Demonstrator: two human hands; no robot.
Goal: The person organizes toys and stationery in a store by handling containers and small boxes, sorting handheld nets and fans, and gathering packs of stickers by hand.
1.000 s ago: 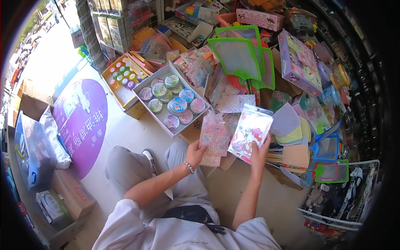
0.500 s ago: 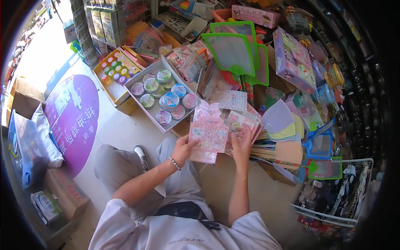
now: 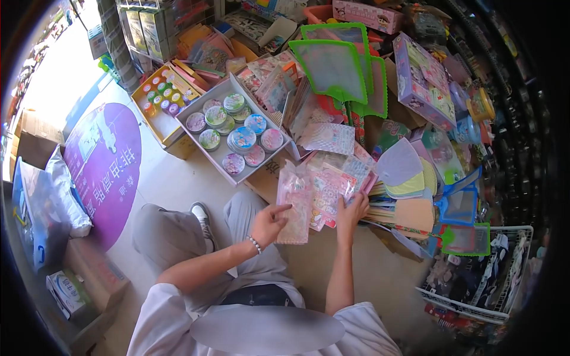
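The left hand has its index finger stretched over a pale pink packet, while the right hand rests its thumb on a cartoon packet just beside; with the undersides hidden, I cannot tell whether either one grips. The packets overlap, seemingly so their printed faces remain readable. The tin box's edge and the fan handles limit sideways movement, but over the floor there is more room.
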